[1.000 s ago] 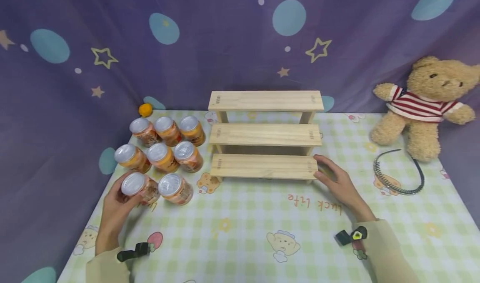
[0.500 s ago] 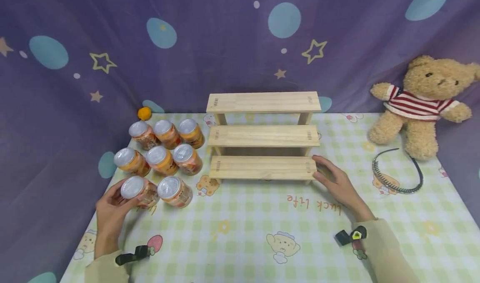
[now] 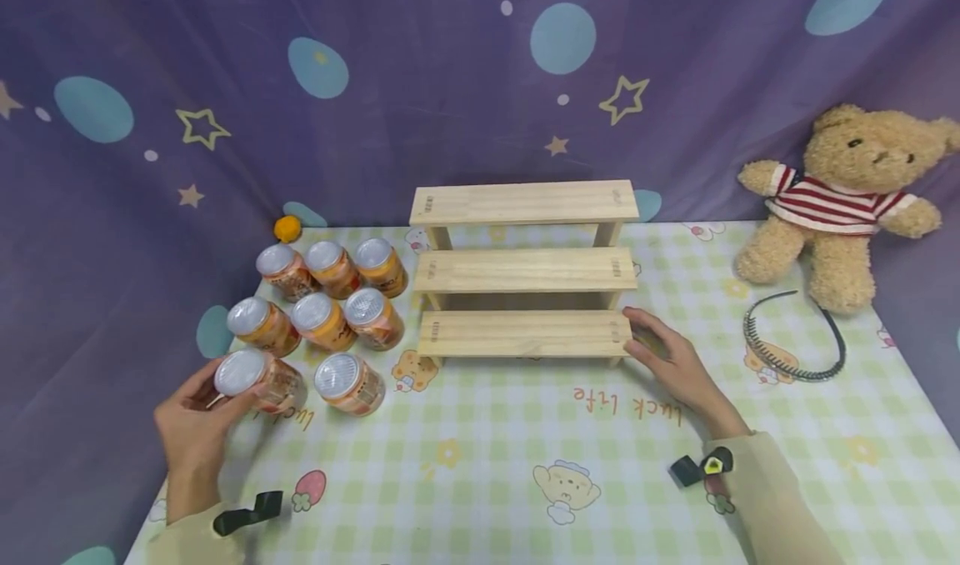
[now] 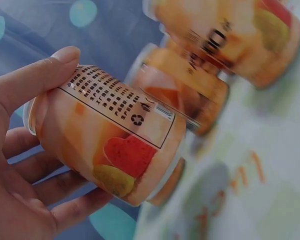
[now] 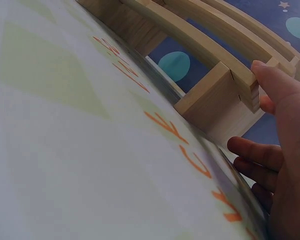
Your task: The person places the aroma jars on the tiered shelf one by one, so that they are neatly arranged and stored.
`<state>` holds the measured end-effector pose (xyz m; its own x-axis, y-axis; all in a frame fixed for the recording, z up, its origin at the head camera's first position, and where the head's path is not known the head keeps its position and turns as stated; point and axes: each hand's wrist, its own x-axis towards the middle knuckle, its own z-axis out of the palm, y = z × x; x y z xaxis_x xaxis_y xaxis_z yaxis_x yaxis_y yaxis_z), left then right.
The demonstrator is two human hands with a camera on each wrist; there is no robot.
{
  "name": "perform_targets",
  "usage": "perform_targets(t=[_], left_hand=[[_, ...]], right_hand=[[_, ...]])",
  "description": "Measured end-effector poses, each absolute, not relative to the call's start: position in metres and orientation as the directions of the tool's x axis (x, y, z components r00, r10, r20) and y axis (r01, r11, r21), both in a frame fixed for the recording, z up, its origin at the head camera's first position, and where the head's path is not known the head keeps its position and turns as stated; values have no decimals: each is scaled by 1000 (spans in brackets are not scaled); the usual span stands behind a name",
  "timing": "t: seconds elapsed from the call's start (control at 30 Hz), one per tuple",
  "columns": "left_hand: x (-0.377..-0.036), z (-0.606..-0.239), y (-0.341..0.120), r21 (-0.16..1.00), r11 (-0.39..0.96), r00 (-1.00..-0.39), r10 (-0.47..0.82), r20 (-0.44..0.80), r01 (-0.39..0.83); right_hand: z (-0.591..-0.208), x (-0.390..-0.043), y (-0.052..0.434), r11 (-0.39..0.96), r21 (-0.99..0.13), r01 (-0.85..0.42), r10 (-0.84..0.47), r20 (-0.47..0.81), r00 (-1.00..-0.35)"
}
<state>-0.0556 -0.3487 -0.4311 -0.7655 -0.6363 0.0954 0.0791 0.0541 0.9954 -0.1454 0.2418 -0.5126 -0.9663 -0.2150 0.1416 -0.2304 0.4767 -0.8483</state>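
Where the held can point(image 3: 277, 386) sits: between thumb and fingers of the left hand point(image 3: 193, 427), at the lower left of the head view; I cannot tell whether its base touches the tablecloth point(image 3: 510, 432).
Left hand: reaching up from the lower left corner, gripping the can near its lid, parted only as far as the can's thickness, thumb on one side, fingers bent behind.
Right hand: reaching in from the lower right, this right hand point(image 3: 678, 373) has thumb and a fingertip touching the right end of the lowest board, its other fingers loosely bent and free.
Other cans: seven other cans point(image 3: 363, 390) stand upright at left, lids up.
Rack: three-step wooden rack point(image 3: 517, 332), centre.
Headband: black headband point(image 3: 813, 376), right.
Toys: teddy bear point(image 3: 832, 207), upper right; orange ball point(image 3: 287, 228), left, behind the cans.
Backdrop: purple curtain point(image 3: 420, 107), across the top.
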Motion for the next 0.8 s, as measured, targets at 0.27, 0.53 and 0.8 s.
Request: perform_targets(t=[0.27,0.53,0.8], left_hand=[[-58,-399,-341,992,61,-750,-651,121,107],[-68,-366,-327,995,-14,-750,-658,68,103],[-79,-340,-308,988,12,-785,-605,132,156]], right_hand=[[-514,-146,243,463,-854,-237,-220,148,-964],[-514,-146,243,464,-856,-229,-225,137,-965],[-513,-147,243,461,-857,-232,-227,139,-964]])
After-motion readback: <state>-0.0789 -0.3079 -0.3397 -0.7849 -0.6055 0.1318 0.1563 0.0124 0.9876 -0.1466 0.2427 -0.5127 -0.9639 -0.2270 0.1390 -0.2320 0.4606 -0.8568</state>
